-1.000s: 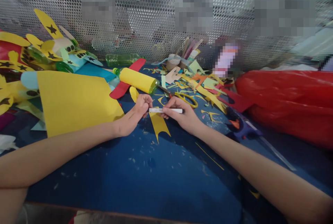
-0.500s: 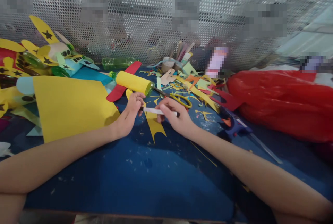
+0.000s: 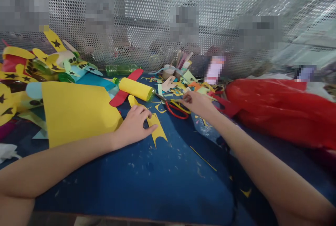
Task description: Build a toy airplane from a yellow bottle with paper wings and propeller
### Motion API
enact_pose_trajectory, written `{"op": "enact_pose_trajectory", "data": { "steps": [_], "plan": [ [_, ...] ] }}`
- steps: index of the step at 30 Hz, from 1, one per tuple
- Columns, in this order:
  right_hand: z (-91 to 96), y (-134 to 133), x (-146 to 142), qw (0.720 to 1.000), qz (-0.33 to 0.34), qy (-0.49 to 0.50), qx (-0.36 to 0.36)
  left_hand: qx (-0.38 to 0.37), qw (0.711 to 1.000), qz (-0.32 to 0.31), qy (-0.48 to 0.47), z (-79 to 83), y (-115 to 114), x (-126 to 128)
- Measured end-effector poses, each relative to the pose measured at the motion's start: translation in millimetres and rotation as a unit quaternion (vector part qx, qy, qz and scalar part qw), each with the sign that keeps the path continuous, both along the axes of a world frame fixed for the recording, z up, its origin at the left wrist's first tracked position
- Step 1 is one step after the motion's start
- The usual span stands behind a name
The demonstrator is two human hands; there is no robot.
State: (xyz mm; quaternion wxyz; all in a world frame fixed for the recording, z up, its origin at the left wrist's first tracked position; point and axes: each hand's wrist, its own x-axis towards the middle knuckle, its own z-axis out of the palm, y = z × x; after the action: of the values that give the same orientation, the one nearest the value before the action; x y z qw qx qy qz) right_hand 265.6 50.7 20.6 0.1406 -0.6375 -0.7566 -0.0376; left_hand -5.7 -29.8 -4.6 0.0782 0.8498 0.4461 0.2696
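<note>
My left hand (image 3: 137, 122) lies over a narrow cut strip of yellow paper (image 3: 159, 133), its fingers bent a little and the thumb spread apart. Black pen marks show on the strip near the thumb; its lower end has a curved notch. My right hand (image 3: 197, 104) has its fingers curled at the yellow handle of the scissors (image 3: 176, 111). These have one red and one yellow handle, and their blades point left to a green bottle wrapped in yellow paper (image 3: 135, 88). The fingertips of my right hand are partly hidden. No marker is visible.
A large yellow sheet (image 3: 81, 114) lies at left, beside decorated bottle planes (image 3: 70, 61). Paper scraps (image 3: 168, 84) and a cup of brushes (image 3: 169, 72) sit at the back. Red plastic bag (image 3: 278, 110) fills the right. A perforated metal screen (image 3: 147, 8) stands behind.
The white marker between my hands is out of sight. My right hand has moved right and away, onto the scissors' handle. My left hand has lowered onto the yellow strip.
</note>
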Motion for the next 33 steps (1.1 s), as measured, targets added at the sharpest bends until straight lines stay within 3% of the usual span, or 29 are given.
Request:
{"op": "enact_pose_trajectory", "data": {
  "steps": [3, 8, 12, 15, 17, 19, 22, 27, 33],
  "plan": [
    [-0.3, -8.7, -12.6, 0.996, 0.017, 0.039, -0.082, -0.001, 0.999, 0.024, 0.035, 0.1, -1.5, -0.1],
    [-1.7, -15.6, -19.6, 0.992, 0.06, 0.064, -0.086, -0.01, 0.998, 0.034, 0.053, -0.4, -2.6, 0.0],
    [-1.8, -15.6, -21.7, 0.973, 0.045, 0.198, -0.111, 0.004, 0.999, -0.006, 0.034, -2.3, -1.8, -1.1],
    [1.7, -19.4, -29.6, 0.903, 0.005, 0.38, -0.199, 0.006, 0.999, -0.036, 0.014, -3.6, 0.0, -1.9],
    [4.2, -23.7, -36.3, 0.844, 0.014, 0.472, -0.256, -0.002, 0.998, -0.055, -0.005, -3.0, 1.2, -2.1],
    [5.4, -28.1, -42.5, 0.808, 0.039, 0.514, -0.285, -0.023, 0.996, -0.073, -0.035, -1.4, 2.1, -2.0],
    [4.3, -33.7, -50.3, 0.799, 0.075, 0.541, -0.252, -0.104, 0.983, -0.083, -0.123, 1.0, 3.5, -2.3],
    [0.5, -43.0, -63.4, 0.806, 0.141, 0.55, -0.168, -0.223, 0.92, -0.087, -0.311, -0.3, 7.6, -3.6],
    [-9.1, -49.1, -74.1, 0.741, 0.161, 0.631, -0.167, -0.286, 0.869, -0.084, -0.395, -2.2, 13.8, -3.7]
  ]
}}
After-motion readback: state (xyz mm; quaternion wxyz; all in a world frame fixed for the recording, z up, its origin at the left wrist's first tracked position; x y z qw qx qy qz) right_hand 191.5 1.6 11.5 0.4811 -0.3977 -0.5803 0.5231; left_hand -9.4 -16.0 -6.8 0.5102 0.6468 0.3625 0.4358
